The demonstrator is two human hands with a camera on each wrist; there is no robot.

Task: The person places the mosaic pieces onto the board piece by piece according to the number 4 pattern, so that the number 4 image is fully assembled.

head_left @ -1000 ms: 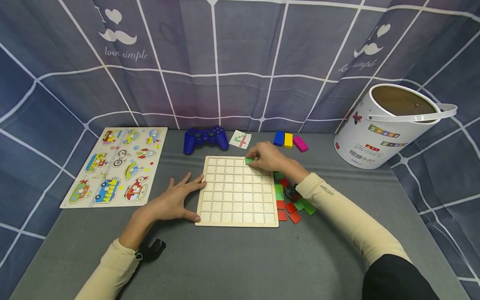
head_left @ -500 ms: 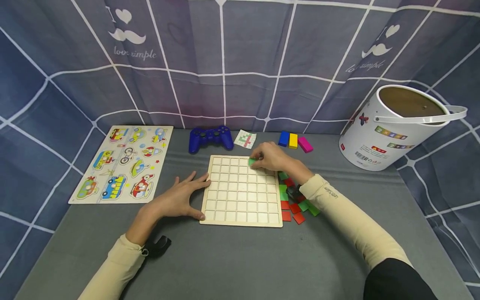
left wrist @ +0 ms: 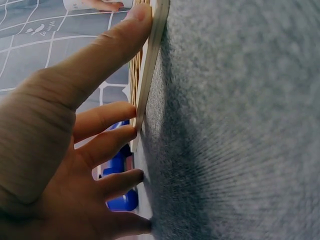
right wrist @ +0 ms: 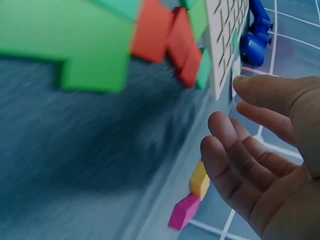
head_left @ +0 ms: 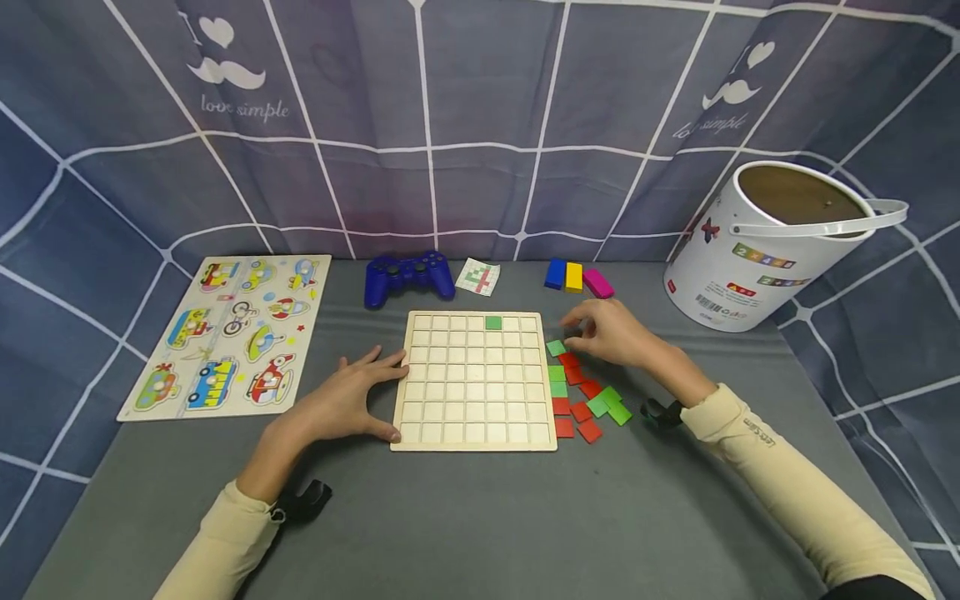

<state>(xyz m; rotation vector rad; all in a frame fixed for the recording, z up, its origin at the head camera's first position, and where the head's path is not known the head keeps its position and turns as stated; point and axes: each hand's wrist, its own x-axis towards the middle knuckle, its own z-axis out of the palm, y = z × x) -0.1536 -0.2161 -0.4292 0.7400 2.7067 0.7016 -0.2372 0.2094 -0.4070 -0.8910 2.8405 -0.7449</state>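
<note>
On the table (head_left: 480, 517), head view: L hand (head_left: 348, 400), spread wide, is at left edge of the board (head_left: 474, 375), prob. to steady it; one green tile (head_left: 493, 322) sits in top row. R hand (head_left: 611, 333) is near loose tiles (head_left: 588, 389), prob. placed for easy reach. L wrist view: thumb (left wrist: 112, 45) & two fingertips (left wrist: 127, 111) touch the edge. R wrist view: fingers (right wrist: 240, 160) loosely bent, nothing held.

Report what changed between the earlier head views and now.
The right hand let go of the small square green tile, now lying in the far row of the pale wooden grid board, and moved right, toward the loose flat red and green tiles. The left hand stayed at the board's left edge.
</note>
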